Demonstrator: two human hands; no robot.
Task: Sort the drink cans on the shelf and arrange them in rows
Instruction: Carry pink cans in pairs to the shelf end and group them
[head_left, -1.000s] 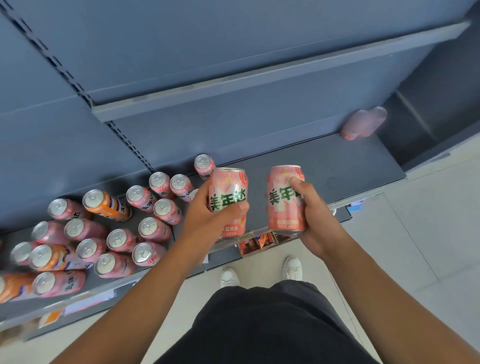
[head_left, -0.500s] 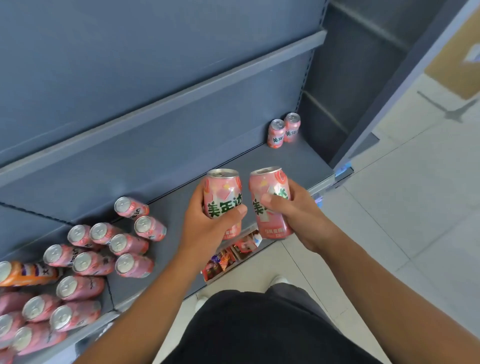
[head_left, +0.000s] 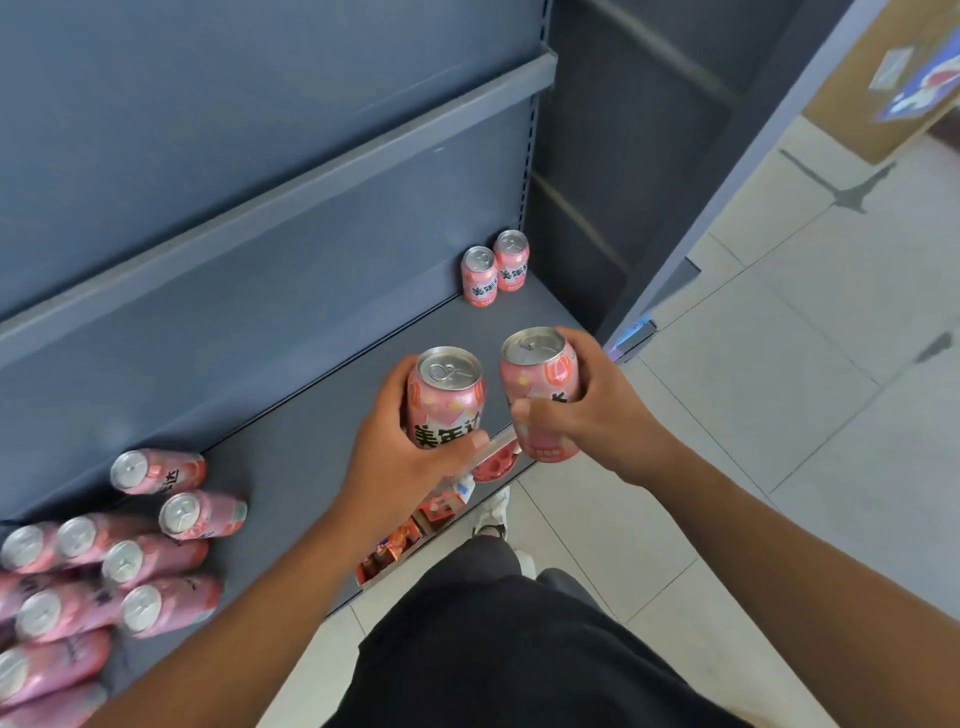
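Observation:
My left hand (head_left: 395, 457) grips an upright pink can (head_left: 448, 397) above the front edge of the grey shelf (head_left: 322, 447). Right beside it, my right hand (head_left: 597, 410) grips a second pink can (head_left: 540, 384), also upright. Two more pink cans (head_left: 493, 267) stand side by side at the shelf's far right corner, against the back panel. Several pink cans (head_left: 130, 556) crowd the shelf's left end, bunched together without order.
An upper shelf lip (head_left: 311, 192) runs above the cans. A dark upright side panel (head_left: 587, 182) closes the shelf on the right. Snack packets (head_left: 400, 545) sit on a lower shelf below my hands. Tiled floor (head_left: 779, 415) lies to the right, with a cardboard box (head_left: 883, 78) beyond.
My view has swung right along the shelf; both hands carried their cans toward the right end. The two standing cans in the corner have come closer. The orange cans have left the view.

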